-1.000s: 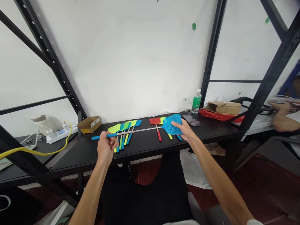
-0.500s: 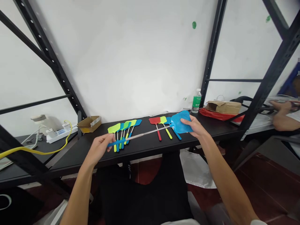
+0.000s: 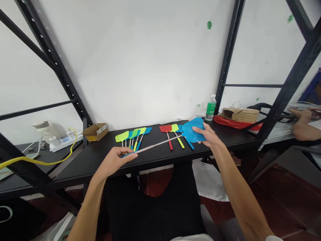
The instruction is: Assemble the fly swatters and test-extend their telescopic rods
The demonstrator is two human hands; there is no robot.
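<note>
Blue swatter (image 3: 193, 130) spans above the desk (image 3: 95, 157), our left hand (image 3: 114, 160) pinching its handle, right hand (image 3: 209, 135) gripping its mesh head; a loose pinch could drop the thin rod onto the swatter row (image 3: 132, 137).

No legible text anywhere; green bottle label (image 3: 209, 110) and small box sticker (image 3: 101, 129) too blurred.

Blue fly swatter (image 3: 193, 131) held over black tabletop (image 3: 160, 157): head gripped by right hand (image 3: 210, 135), handle end pinched by left hand (image 3: 114, 162); two swatter groups laid beneath.
</note>
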